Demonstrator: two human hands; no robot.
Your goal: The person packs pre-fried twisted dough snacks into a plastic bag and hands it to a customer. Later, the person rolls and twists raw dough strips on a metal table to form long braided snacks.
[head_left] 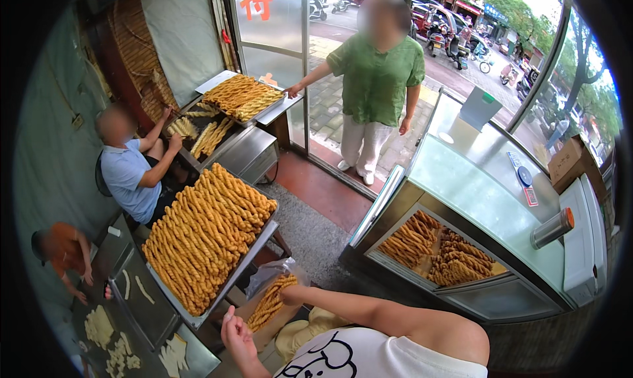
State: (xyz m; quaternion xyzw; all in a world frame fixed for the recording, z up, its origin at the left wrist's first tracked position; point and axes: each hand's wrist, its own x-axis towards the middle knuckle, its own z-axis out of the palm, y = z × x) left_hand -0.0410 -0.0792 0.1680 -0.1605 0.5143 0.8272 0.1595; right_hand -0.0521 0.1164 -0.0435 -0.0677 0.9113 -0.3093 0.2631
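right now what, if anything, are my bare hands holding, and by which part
Cannot be told for the right hand: its grip is unclear at the upper end of golden-brown, rope-like twists. The left hand shows nothing held.

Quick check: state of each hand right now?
Left hand: loosely open, nothing visible in it.
Right hand: at the dough twists; whether it grips any cannot be told.
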